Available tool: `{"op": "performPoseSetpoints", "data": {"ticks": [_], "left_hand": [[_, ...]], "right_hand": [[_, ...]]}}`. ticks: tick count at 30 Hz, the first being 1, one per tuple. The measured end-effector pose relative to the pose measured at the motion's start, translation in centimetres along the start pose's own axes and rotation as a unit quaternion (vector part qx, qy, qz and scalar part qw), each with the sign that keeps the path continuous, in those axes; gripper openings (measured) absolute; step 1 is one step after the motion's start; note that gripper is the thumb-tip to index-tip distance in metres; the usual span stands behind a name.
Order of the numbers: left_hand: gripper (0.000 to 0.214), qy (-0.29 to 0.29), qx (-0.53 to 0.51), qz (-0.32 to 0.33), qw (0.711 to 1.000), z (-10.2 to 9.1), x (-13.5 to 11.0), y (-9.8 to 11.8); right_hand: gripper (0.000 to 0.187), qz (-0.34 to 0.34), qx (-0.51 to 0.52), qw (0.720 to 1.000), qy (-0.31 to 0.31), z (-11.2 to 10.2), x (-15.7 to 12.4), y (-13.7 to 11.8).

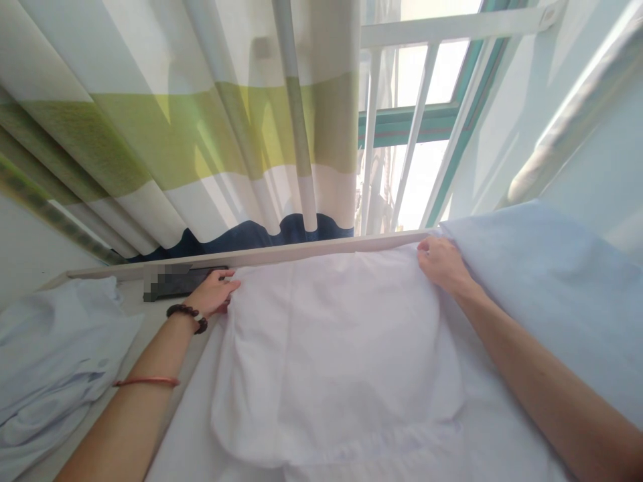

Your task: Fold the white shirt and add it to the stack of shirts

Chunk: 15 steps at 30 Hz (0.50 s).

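A folded white cloth (341, 348) lies spread in front of me, with a crease down its left part and gathered fabric at its near edge. At its far left corner, my left hand (215, 293) is closed on the edge, with some fingertips hidden by the fabric. My right hand (442, 264) pinches the far right corner between bent fingers. A dark bead bracelet (188, 314) and a reddish bangle (145, 381) are on my left arm. Just beyond my left hand is a dark flat object (185, 281), partly blurred out.
More crumpled white fabric (60, 355) lies at the left. To the right is a large pale-blue-white cloth (552, 288). A raised ledge (281, 253) runs along the far side, before a striped curtain (201, 134) and a window with white bars (416, 127).
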<state>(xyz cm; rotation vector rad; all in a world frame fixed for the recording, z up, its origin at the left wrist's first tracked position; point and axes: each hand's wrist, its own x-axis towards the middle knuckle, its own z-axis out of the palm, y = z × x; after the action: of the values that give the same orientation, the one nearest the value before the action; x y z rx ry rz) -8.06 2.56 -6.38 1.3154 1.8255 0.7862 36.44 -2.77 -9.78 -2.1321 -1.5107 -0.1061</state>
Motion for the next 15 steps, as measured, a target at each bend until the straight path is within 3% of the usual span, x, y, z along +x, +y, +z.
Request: {"op": "performPoseSetpoints", "data": {"ticks": [4, 8, 10, 15], "left_hand": [[0.037, 0.0, 0.067, 0.04, 0.997, -0.8, 0.4, 0.2], [0.041, 0.078, 0.142, 0.084, 0.983, -0.9, 0.1, 0.5], [0.041, 0.067, 0.118, 0.067, 0.988, -0.7, -0.1, 0.5], [0.039, 0.003, -0.058, -0.005, 0.998, 0.1, -0.6, 0.2]], "right_hand": [[0.034, -0.019, 0.05, 0.999, 0.01, -0.3, 0.1, -0.2], [0.038, -0.007, 0.112, 0.993, 0.035, -0.9, 0.1, -0.7], [0.039, 0.012, 0.136, 0.99, 0.038, -1.0, 0.1, -0.8], [0.043, 0.038, 0.176, 0.983, 0.041, -0.9, 0.2, -0.4]]}}
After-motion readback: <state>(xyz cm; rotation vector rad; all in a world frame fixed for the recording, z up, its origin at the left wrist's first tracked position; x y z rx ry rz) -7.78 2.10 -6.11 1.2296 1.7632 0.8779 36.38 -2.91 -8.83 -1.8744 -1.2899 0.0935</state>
